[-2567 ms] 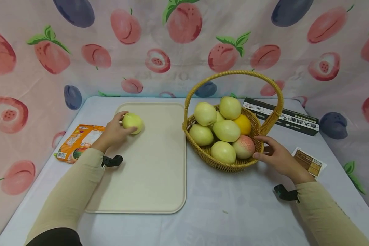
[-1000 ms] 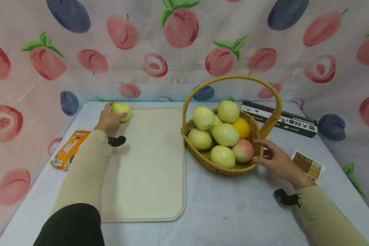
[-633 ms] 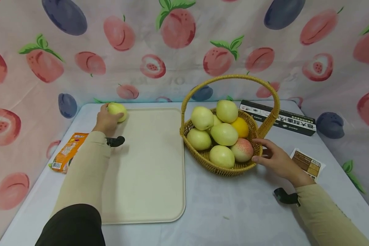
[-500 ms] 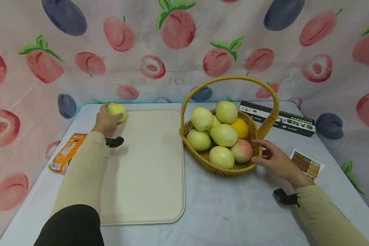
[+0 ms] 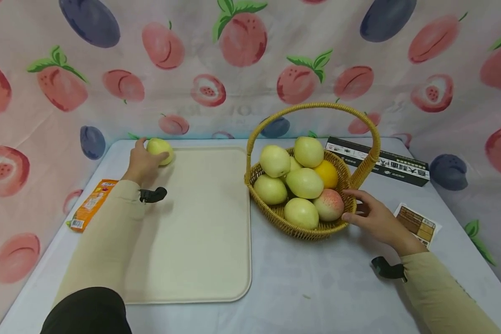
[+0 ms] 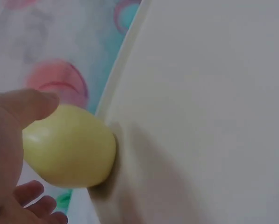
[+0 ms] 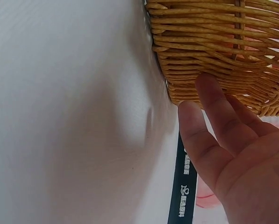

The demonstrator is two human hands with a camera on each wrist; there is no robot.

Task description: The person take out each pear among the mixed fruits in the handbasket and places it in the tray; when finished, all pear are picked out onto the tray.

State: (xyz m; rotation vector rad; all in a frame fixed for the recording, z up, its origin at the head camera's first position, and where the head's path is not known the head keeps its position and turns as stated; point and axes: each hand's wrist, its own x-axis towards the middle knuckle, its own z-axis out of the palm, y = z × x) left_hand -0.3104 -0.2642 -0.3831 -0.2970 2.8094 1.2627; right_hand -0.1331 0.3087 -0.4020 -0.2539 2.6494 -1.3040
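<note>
In the head view, a round yellow-green fruit (image 5: pixel 159 150), like a pear or an apple, sits at the far left corner of the beige tray (image 5: pixel 200 222). My left hand (image 5: pixel 143 162) is spread around it. The left wrist view has the thumb over the fruit's top, while the other fingers stand apart from its underside. My right hand (image 5: pixel 373 218) touches the near right side of a wicker basket (image 5: pixel 275 220), its extended fingers (image 7: pixel 214 100) at the woven wall. Inside lie several similar yellow-green fruits (image 5: pixel 305 183), an orange (image 5: pixel 326 174) and a peach (image 5: pixel 329 204).
An orange food packet (image 5: pixel 89 208) lies left of the tray, partly hidden by the left sleeve. Behind the basket is a long black box (image 5: pixel 380 162). A brown and white packet (image 5: pixel 417 223) lies by the right wrist. The basket's tall handle (image 5: pixel 313 106) arches over the fruit.
My left hand has carried the fruit from over the tray to its far left corner, and its fingers have just loosened from it. The right hand has stayed at the basket.
</note>
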